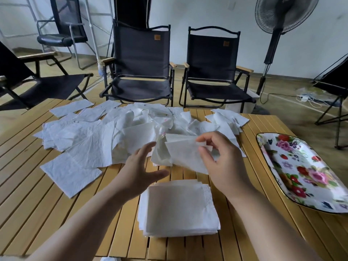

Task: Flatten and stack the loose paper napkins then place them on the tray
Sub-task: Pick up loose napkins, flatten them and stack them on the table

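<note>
On tabletop (pixel 37 185), loose napkins (pixel 84 140) lay scattered left to centre. Left hand (pixel 139 166) hovered, fingers spread, holding nothing. Stack (pixel 178 208) sat near front edge. Right hand (pixel 222 166) pinched napkin (pixel 182 151) above. Tray (pixel 301 172) lay far right.

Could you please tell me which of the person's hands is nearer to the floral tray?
Right. The right hand, pinching a napkin, is just left of the floral tray with bare table between; the left hand hovers open farther left.
</note>
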A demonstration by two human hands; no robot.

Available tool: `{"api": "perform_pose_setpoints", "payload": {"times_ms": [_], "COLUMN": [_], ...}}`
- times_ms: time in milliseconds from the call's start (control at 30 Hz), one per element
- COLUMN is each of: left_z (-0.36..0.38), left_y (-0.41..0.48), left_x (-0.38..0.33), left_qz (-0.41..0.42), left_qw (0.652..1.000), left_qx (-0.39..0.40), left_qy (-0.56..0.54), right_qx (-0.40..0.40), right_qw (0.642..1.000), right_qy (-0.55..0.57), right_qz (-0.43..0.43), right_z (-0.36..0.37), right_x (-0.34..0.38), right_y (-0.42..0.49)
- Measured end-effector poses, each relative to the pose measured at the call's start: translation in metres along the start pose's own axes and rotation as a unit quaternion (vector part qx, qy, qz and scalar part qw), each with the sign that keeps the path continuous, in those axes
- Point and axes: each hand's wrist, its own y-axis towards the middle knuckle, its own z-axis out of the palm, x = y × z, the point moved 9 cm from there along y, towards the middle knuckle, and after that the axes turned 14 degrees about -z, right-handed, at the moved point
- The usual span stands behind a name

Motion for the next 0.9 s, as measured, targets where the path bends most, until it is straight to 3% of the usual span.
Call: {"api": "perform_pose_setpoints", "payload": {"times_ms": [100, 200, 333, 500, 667, 833, 900], "left_z": [0.005, 0.016, 0.013, 0.003, 0.009, 0.018, 0.02], "left_y": [-0.012, -0.026, -0.031, -0.032, -0.038, -0.039, -0.037], "left_x": [-0.014, -0.03, -0.03, -0.016, -0.007, 0.009, 0.013], "left_qz": [-0.013, -0.018, -0.042, -0.05, -0.079, -0.124, -0.132], "left_qw": [0.99, 0.952, 0.929, 0.95, 0.959, 0.966, 0.97], "left_qx": [0.082, 0.195, 0.204, 0.173, 0.206, 0.211, 0.199], "left_qy": [-0.114, -0.237, -0.304, -0.257, -0.18, -0.082, -0.048], "right_qx": [-0.041, -0.089, -0.098, 0.029, 0.141, 0.369, 0.411], "right_qw": [0.994, 0.97, 0.938, 0.871, 0.873, 0.806, 0.784], "right_qy": [0.089, 0.198, 0.245, 0.312, 0.239, 0.184, 0.167], "right_qz": [0.042, 0.106, 0.226, 0.377, 0.401, 0.426, 0.435], "right_z": [-0.013, -0.021, -0.022, 0.003, 0.01, 0.022, 0.024], "right_x": [0.016, 0.023, 0.002, -0.024, -0.032, -0.033, -0.032], "right_y": [-0.002, -0.005, -0.016, -0.043, -0.057, -0.089, -0.098]}}
